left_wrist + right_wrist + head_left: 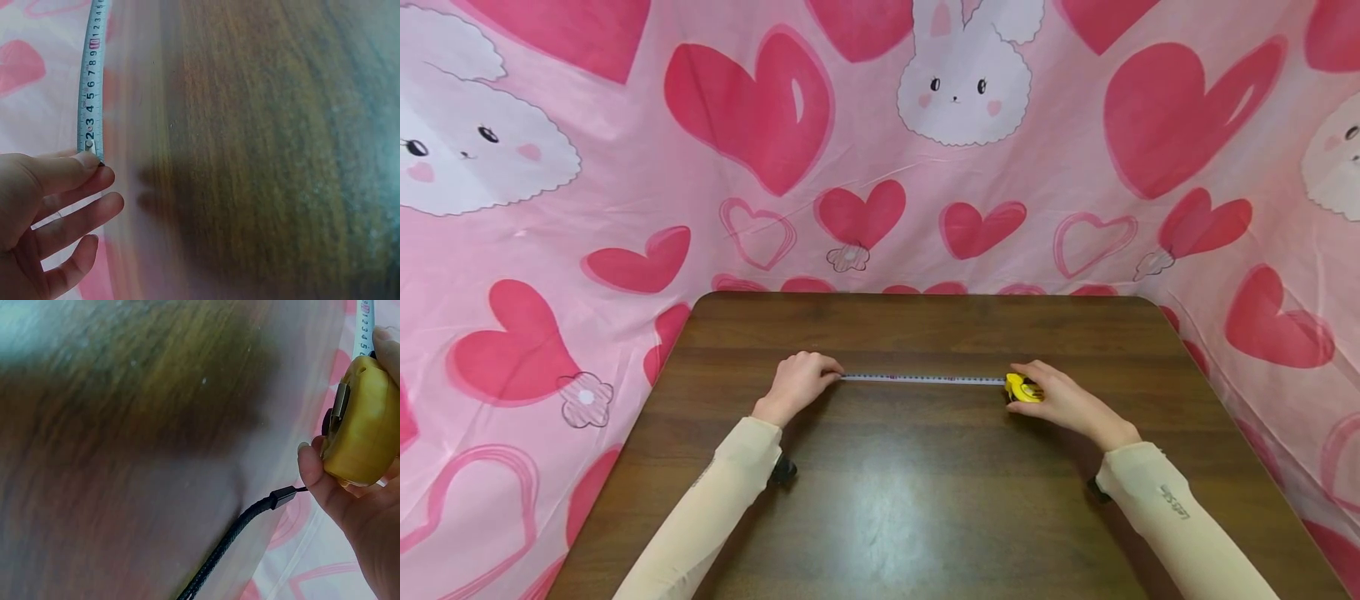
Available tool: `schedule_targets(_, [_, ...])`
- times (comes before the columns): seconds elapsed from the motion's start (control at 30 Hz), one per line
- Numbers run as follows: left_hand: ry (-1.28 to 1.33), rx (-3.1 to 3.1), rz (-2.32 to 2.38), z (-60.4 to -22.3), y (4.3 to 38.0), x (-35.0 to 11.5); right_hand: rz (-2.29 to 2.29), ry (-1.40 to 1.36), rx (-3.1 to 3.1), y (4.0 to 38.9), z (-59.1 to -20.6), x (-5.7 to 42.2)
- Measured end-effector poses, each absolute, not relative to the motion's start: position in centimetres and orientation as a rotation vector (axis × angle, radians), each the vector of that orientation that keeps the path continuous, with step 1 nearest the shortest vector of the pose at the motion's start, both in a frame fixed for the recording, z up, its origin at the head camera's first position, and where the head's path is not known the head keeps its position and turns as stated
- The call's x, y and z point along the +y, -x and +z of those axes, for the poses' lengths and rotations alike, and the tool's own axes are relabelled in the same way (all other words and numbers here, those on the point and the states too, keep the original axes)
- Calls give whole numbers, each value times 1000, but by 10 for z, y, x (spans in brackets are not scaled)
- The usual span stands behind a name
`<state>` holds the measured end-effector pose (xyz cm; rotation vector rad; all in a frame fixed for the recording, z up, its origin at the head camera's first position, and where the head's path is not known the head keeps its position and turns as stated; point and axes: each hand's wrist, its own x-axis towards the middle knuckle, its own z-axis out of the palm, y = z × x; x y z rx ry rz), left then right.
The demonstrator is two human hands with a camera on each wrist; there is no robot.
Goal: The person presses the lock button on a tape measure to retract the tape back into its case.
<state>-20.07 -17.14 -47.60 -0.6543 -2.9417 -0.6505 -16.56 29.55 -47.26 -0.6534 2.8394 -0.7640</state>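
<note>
A yellow tape measure (1024, 388) is gripped by my right hand (1067, 402), thumb and fingers around its case. Its white blade (922, 380) runs straight across to the left, over the table. At the blade's free end, my left hand (799, 386) pinches the tip between thumb and forefinger. In the left wrist view the blade (91, 87) shows black numerals and a red 10, and the other fingers of that hand (37, 212) are spread loosely below. The right wrist view has the yellow case (362, 425) from its side, with a metal clip and a black cord (231, 534) hanging from it.
The brown wooden table (880, 500) has rounded far corners and a glossy surface. Pink cloth (880, 158) with hearts and rabbits hangs behind it and along both sides. Black wrist devices (783, 471) sit under both cream sleeves (730, 492).
</note>
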Motion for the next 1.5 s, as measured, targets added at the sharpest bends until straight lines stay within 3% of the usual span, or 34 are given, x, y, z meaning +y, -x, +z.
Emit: schedule_targets(1.5, [665, -2940, -689, -473, 204, -155, -767, 643, 2825, 170, -470, 274])
